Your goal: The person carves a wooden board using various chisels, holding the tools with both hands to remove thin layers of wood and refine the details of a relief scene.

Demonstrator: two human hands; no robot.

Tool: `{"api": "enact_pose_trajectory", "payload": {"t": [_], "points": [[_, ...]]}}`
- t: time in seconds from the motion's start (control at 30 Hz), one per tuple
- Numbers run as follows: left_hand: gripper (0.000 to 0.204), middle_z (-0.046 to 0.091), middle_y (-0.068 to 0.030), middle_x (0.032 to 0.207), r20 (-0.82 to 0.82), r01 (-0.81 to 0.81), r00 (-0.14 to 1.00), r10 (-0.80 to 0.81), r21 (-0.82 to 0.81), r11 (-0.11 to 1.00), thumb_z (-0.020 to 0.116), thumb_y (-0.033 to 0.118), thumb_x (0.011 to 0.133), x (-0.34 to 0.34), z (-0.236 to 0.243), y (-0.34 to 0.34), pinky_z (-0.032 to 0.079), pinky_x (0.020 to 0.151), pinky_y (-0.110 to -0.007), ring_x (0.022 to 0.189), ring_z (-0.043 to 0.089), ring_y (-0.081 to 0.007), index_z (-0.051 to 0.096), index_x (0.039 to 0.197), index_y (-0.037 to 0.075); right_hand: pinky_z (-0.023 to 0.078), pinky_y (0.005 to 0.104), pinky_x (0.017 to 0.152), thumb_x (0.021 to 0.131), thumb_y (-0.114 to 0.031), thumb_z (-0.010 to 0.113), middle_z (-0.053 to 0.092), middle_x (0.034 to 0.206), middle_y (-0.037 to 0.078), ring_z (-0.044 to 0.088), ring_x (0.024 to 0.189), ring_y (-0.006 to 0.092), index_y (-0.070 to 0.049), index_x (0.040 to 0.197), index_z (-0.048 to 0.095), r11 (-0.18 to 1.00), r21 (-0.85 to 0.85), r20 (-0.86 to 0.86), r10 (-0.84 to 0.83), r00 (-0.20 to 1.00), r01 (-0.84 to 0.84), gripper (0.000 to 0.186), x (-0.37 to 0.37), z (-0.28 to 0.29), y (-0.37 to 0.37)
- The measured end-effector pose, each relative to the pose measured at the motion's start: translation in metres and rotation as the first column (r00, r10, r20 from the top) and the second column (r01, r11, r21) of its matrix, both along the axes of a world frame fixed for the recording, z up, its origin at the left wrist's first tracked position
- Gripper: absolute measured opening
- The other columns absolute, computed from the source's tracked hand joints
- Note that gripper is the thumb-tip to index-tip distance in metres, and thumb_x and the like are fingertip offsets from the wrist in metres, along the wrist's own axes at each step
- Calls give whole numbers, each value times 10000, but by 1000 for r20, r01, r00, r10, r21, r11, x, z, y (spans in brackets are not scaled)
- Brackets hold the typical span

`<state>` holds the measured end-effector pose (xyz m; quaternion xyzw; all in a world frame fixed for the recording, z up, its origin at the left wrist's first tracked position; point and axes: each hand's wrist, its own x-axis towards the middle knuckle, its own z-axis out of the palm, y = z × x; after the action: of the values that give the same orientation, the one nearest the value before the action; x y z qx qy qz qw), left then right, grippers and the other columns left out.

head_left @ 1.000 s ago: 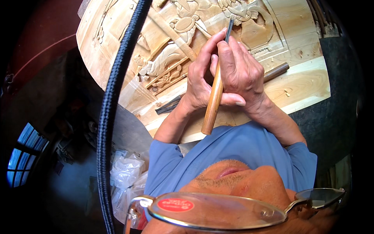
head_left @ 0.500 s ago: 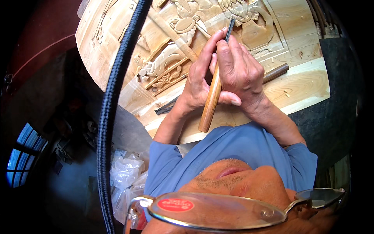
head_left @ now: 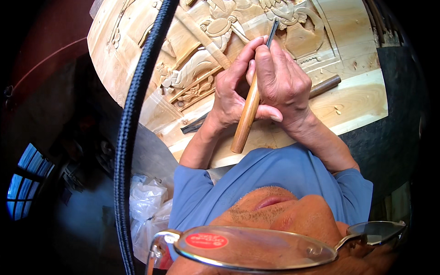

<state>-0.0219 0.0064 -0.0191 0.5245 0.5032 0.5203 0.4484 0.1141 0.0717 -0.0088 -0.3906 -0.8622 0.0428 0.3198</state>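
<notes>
Chisel handle (head_left: 247, 118) shifted slightly left; hands (head_left: 283, 86) hold it.

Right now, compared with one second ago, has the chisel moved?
Yes, slightly: the chisel has its near end swung to the left, farther from the dark rod that lies on the panel.

blue short-sleeved shirt (head_left: 279, 167); metal-rimmed glasses (head_left: 266, 250); red oval lens sticker (head_left: 206, 241)
</notes>
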Motion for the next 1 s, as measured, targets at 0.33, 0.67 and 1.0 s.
{"api": "enact_pose_trajectory", "payload": {"t": [0.33, 0.67, 1.0], "points": [[1381, 718, -165, 1339, -41, 22, 999, -23, -13, 1000, 1046, 589, 611, 0, -1, 3, 534, 1036, -331, 1227, 707, -233, 403, 1656, -46, 625, 330, 671, 847, -136, 724, 698, 1039, 182, 735, 752, 215, -26, 1077, 630, 1000, 17, 25, -26, 999, 25, 272, 1, -4, 3], [1251, 574, -210, 1607, -134, 93, 986, -99, -50, 994, 1025, 500, 642, 4, 11, 3, 506, 1188, -440, 1425, 623, -352, 461, 1643, 7, 656, 343, 713, 843, -100, 809, 795, 1074, 195, 808, 833, 282, -30, 1103, 748, 989, -130, -83, 64, 995, -74, 276, 38, 20, 15], [865, 541, -258, 1616, -854, 11, 479, 205, 239, 971, 845, 535, 874, 15, 28, 54, 448, 1233, -531, 1505, 521, -431, 598, 1531, 29, 627, 314, 937, 1034, 41, 689, 801, 1162, 171, 793, 1051, 206, 48, 1292, 711, 877, -478, -405, -159, 901, -59, 259, 109, 40, 39]]}}
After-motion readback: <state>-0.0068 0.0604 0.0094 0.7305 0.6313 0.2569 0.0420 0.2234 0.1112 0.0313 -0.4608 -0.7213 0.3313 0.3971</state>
